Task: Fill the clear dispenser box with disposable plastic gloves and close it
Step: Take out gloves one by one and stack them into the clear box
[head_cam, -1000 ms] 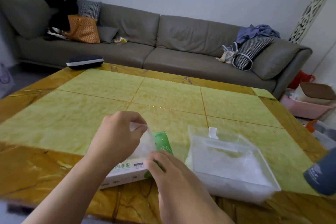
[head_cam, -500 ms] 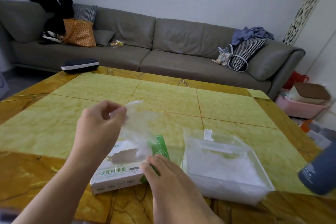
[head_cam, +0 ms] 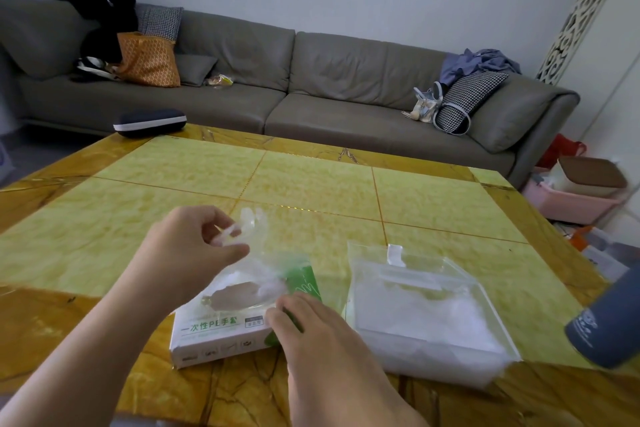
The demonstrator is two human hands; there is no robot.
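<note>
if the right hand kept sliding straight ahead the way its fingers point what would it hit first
Probably the glove carton: the right hand already rests its fingertips on the carton's green end, pointing forward and slightly left. Beyond lies the glove the left hand pinches, though depth is unclear.

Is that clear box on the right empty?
No. The clear dispenser box already holds a white heap of gloves, visible through its walls.

dispenser box point(head_cam: 429, 315): clear, lid open, holds white gloves, near right
glove point(head_cam: 258, 253): thin, clear, lifted above carton
carton point(head_cam: 228, 322): white-green, flat, left of box
</note>
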